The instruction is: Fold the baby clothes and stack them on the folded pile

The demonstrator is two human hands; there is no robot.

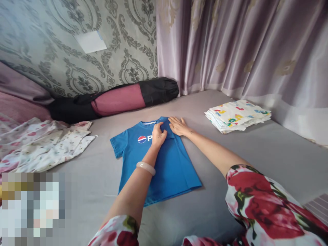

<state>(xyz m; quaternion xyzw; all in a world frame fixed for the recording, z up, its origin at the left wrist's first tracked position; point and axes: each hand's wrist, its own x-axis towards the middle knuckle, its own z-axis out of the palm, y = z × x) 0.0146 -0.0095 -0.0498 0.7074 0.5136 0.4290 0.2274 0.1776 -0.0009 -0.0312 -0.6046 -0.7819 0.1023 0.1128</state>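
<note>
Two bare hands are working on a blue T-shirt (pixel 169 167), which is lying face up on a grey bed sheet (pixel 256 153) at the centre of the view, collar pointing to 12 o'clock. Nearest the viewer, floral sleeves (pixel 256 201) are covering the upper arms, and a pale bangle (pixel 146 167) is sitting on the left wrist. The left hand (pixel 159 135) is resting on the shirt's chest beside the logo, fingers curled and seemingly pinching a fold of the blue cloth. The right hand (pixel 178 125), just beside it at 1 o'clock, is lying flat with fingers spread, gripping nothing and pressing on the folded edge by the collar.

The folding is looking partly done. The shirt's right side is turned in over the body, while the sleeve toward 10 o'clock is lying spread out.

At 2 o'clock, folded patterned cloths (pixel 238 115) are sitting in a neat stack. At 9 o'clock, loose floral garments (pixel 43 143) are lying in a heap, not yet folded.

Farthest away, at 11 o'clock, a long black bag (pixel 159 90) is lying against the wall, holding a pink roll (pixel 118 100). A mauve curtain (pixel 243 44) is hanging behind.
</note>
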